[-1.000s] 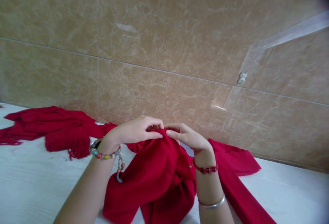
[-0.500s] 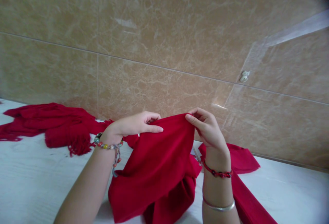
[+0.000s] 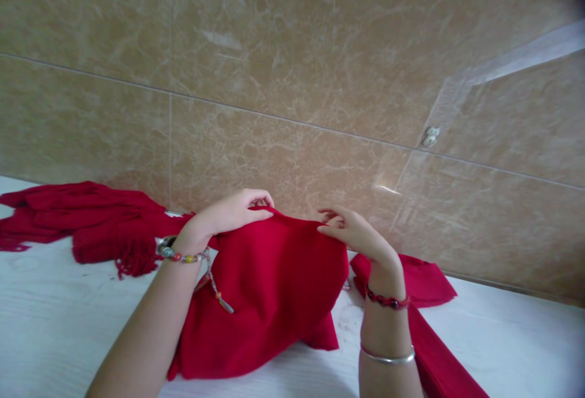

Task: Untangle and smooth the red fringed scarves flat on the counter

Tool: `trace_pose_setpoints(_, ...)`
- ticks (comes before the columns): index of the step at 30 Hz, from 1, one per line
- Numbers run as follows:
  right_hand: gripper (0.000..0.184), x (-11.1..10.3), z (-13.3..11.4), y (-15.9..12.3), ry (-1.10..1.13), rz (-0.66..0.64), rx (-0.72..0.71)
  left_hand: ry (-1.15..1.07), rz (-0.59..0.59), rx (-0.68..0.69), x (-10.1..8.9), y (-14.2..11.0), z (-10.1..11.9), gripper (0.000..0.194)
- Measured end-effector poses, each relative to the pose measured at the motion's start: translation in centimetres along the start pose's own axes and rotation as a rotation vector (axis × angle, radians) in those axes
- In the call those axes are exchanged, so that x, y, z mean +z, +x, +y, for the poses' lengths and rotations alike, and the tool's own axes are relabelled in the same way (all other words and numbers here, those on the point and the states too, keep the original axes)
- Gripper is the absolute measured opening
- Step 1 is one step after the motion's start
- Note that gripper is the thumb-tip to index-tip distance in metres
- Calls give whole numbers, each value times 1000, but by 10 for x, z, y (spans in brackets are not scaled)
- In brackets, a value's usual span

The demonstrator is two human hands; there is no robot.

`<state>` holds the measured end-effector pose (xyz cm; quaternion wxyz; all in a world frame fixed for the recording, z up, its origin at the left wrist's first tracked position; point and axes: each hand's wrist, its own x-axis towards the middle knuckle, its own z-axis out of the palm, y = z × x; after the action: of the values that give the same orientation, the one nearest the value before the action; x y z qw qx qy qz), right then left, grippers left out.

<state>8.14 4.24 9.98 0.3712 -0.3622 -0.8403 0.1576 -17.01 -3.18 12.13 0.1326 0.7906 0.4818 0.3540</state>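
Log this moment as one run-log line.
left hand: pinching top edge of red knitted scarf | right hand: pinching same edge | scarf: lifted, rest trailing on white wooden table

left hand [image 3: 233,214]: raised, fingers curled, pinching shut | right hand [image 3: 354,234]: raised, fingertips pinched | both forearms angled inward, wrists apart

The scarf [image 3: 269,288] is plain deep red, soft and long. Its middle part is lifted by the top edge and hangs as a broad, loosely spread panel. The rest lies on the tabletop: a bunched, fringed end trails off toward 9 o'clock, and a flat band runs toward 4 o'clock.
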Motion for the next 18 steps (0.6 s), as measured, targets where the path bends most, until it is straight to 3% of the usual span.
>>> trace_pose_setpoints(4,49,17,-22,-1,-29,-53,-180,94,19,12,8,2,10,26)
trace_pose_setpoints(8,19,29,-45,2,92,-109,-221,88,10,41,8,-2,23,25)
trace_pose_setpoints(12,14,24,-50,2,98,39,-196,250,101,6,9,-3,21,22)
trace_pose_setpoints(18,17,6,-37,-1,114,290,-155,493,235,-93,19,7,9,27)
